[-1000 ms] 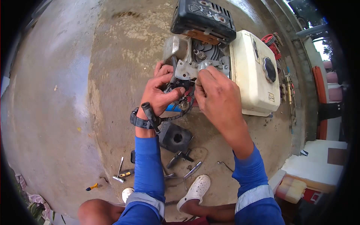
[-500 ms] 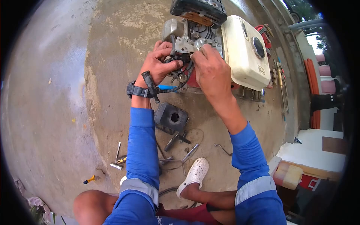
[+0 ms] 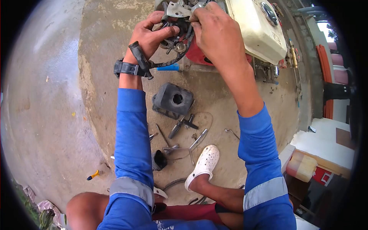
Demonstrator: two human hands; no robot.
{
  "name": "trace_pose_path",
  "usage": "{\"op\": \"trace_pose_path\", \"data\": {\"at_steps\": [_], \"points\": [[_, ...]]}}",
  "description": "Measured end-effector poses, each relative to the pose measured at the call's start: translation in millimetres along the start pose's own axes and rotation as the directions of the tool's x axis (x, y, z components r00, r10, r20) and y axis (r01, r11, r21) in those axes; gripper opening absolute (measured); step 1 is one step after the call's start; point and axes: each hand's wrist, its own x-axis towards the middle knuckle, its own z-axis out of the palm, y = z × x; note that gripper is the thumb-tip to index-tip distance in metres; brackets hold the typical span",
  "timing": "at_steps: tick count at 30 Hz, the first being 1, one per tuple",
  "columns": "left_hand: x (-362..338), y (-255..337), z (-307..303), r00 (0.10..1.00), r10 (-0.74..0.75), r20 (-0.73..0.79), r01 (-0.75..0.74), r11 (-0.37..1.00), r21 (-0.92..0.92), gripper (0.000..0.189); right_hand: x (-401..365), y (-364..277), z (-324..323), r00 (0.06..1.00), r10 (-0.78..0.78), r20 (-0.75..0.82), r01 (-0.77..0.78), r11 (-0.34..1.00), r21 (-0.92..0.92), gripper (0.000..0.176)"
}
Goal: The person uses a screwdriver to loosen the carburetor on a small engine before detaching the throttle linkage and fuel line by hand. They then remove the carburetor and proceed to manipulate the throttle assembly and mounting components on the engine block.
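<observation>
My left hand (image 3: 147, 36) is closed round the dark carburetor (image 3: 179, 46) on the side of a small engine, thumb pressed on its near face. A bent metal bracket (image 3: 177, 10) juts out just above that thumb. My right hand (image 3: 217, 30) pinches at the bracket's right end; its fingertips hide what lies between them. By my left wrist hangs a black spark plug cap (image 3: 140, 59), with its cable (image 3: 172, 61) curving up to the engine. The cream fuel tank (image 3: 257, 28) stands to the right of my right hand, above a red engine housing (image 3: 194, 53).
On the concrete floor lie a black air-filter housing (image 3: 172, 99), a black-handled screwdriver (image 3: 176, 128), a three-armed wrench (image 3: 190, 148) and a bent rod (image 3: 232, 133). A yellow-handled brush (image 3: 93, 175) lies at left. My foot in a white clog (image 3: 204, 165) is near the tools.
The view has tilted down and closer, so the engine and both hands sit higher in the frame. Both hands keep to the same spots on the engine, with little visible finger movement.
</observation>
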Motion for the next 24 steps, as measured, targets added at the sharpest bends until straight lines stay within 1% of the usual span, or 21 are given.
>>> {"op": "trace_pose_path", "data": {"at_steps": [1, 2, 3, 4, 5, 6, 8, 10, 11, 13, 14, 16, 17, 19, 20, 23, 24], "points": [[0.1, 0.2, 0.2, 1.0, 0.018, 0.003, -0.018, 1.0, 0.023, 0.035, -1.7, -2.3, -0.2, 0.996, 0.066, 0.056, -0.066, 0.998, -0.009, 0.007], [2.2, -3.3, -1.5, 0.998, 0.051, 0.025, -0.051, 0.999, 0.012, 0.034, -2.1, -2.7, 1.2, 0.995, 0.073, 0.062, -0.072, 0.997, -0.007, 0.007], [-1.5, 1.3, 1.0, 0.999, 0.042, 0.027, -0.043, 0.999, 0.011, 0.034, -1.2, -2.3, 3.8, 0.998, 0.052, -0.022, -0.052, 0.998, -0.017, 0.007], [-5.3, 12.1, 4.6, 0.997, -0.08, 0.007, 0.08, 0.996, -0.038, 0.031, 0.2, -1.9, 6.0, 0.993, 0.03, -0.111, -0.033, 0.999, -0.029, 0.007], [-7.2, 18.8, 6.9, 0.979, -0.205, -0.006, 0.203, 0.975, -0.091, 0.029, 0.1, -2.1, 7.6, 0.994, 0.036, -0.106, -0.039, 0.999, -0.027, 0.007], [-6.5, 18.7, 5.2, 0.969, -0.247, -0.01, 0.245, 0.967, -0.068, 0.028, -0.1, -2.9, 9.2, 0.993, 0.058, -0.101, -0.063, 0.997, -0.05, 0.009], [-5.3, 19.7, 3.6, 0.966, -0.26, -0.008, 0.259, 0.964, -0.068, 0.028, 2.1, -4.3, 10.3, 0.992, 0.079, -0.094, -0.086, 0.994, -0.07, 0.01], [-6.4, 17.7, 3.3, 0.962, -0.273, -0.008, 0.272, 0.96, -0.068, 0.028, 3.1, -6.1, 9.9, 0.994, 0.07, -0.081, -0.08, 0.988, -0.133, 0.009], [-7.2, 17.2, 3.3, 0.966, -0.257, -0.007, 0.256, 0.964, -0.07, 0.029, 2.1, -6.4, 12.1, 0.994, 0.073, -0.078, -0.083, 0.988, -0.129, 0.009], [-7.5, 19.0, 4.9, 0.976, -0.217, 0.0, 0.217, 0.973, -0.076, 0.03, -0.2, -4.9, 15.9, 0.991, 0.007, -0.137, -0.025, 0.991, -0.134, 0.008], [-6.7, 21.3, 5.9, 0.977, -0.213, 0.0, 0.212, 0.974, -0.073, 0.03, -0.1, -3.3, 16.0, 0.99, 0.005, -0.142, -0.025, 0.991, -0.135, 0.008], [-7.7, 23.3, 9.6, 0.983, -0.184, -0.013, 0.181, 0.975, -0.128, 0.031, -2.6, -0.3, 13.9, 0.996, -0.017, -0.084, 0.01, 0.997, -0.076, 0.008], [-7.9, 23.2, 10.1, 0.983, -0.182, -0.016, 0.179, 0.976, -0.127, 0.031, -4.9, 0.0, 11.4, 0.996, -0.019, -0.086, 0.013, 0.997, -0.075, 0.008], [-6.2, 19.5, 9.1, 0.996, -0.086, -0.006, 0.085, 0.993, -0.077, 0.033, -10.3, -2.6, 5.1, 0.997, 0.058, -0.049, -0.051, 0.99, 0.131, 0.009], [-6.7, 15.8, 8.4, 0.991, -0.136, -0.001, 0.136, 0.986, -0.098, 0.034, -14.2, -4.9, 2.0, 0.997, 0.062, -0.048, -0.056, 0.99, 0.133, 0.009], [-7.0, 16.9, 6.7, 0.988, -0.157, 0.015, 0.157, 0.984, -0.087, 0.034, -23.0, -17.7, -17.4, 0.995, 0.051, -0.09, -0.034, 0.983, 0.18, 0.007], [-7.9, 18.2, 6.1, 0.981, -0.194, 0.001, 0.194, 0.978, -0.073, 0.033, -26.7, -29.3, -29.8, 0.98, 0.114, -0.164, -0.085, 0.98, 0.178, 0.006]]}}
